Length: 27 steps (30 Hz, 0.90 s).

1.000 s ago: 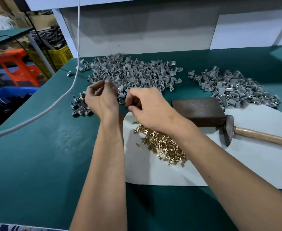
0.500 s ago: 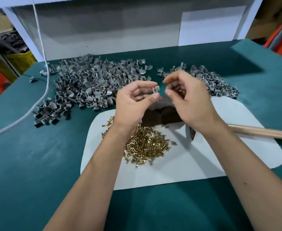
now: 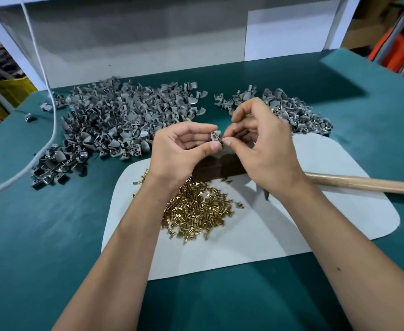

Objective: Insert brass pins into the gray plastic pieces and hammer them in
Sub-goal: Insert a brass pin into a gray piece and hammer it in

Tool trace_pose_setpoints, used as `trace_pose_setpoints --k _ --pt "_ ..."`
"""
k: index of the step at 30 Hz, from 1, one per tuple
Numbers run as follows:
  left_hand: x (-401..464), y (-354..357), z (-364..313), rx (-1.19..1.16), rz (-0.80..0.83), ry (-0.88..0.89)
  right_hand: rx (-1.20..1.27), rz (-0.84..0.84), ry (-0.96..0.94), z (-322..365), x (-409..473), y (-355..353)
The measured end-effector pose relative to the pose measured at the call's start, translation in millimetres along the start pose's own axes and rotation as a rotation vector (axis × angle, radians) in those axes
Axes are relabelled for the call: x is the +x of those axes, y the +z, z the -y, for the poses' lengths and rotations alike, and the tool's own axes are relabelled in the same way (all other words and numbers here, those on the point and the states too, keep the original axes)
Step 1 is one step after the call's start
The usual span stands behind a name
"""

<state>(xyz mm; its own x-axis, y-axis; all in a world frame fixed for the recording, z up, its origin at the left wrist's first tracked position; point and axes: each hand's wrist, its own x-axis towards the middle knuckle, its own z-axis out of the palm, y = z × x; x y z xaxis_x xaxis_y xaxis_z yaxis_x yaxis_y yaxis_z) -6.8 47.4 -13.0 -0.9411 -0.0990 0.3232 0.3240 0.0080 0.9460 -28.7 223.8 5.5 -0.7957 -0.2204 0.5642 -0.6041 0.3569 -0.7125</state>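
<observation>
Compared to a second ago both hands are now up off the desk [image 3: 40, 235]: the left hand [image 3: 181, 151] pinches one gray plastic piece [image 3: 215, 137] above the dark block [image 3: 217, 167], and the right hand [image 3: 265, 149] has its fingers [image 3: 227, 139] pressed together against it. Looks like pin insertion, though I can't actually see a pin. Brass pins [image 3: 196, 211] sit piled on the white mat [image 3: 291, 230], hammer handle [image 3: 363, 185] untouched

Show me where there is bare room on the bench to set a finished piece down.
Bare white mat lies near the brass pins; bare green cloth spreads left of the mat. Crowded: the large gray pile, the right pile, the hammer handle.
</observation>
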Motion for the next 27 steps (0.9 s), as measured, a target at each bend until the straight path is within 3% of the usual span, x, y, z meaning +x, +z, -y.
trace_pose_setpoints --k 10,27 --pt "-1.5 -1.2 -5.5 -0.072 0.030 -0.063 0.049 -0.003 -0.010 1.0 -1.6 -1.3" --pt "-1.9 4.1 -6.2 -0.003 0.007 -0.067 0.009 0.015 0.068 1.9 -3.5 3.3"
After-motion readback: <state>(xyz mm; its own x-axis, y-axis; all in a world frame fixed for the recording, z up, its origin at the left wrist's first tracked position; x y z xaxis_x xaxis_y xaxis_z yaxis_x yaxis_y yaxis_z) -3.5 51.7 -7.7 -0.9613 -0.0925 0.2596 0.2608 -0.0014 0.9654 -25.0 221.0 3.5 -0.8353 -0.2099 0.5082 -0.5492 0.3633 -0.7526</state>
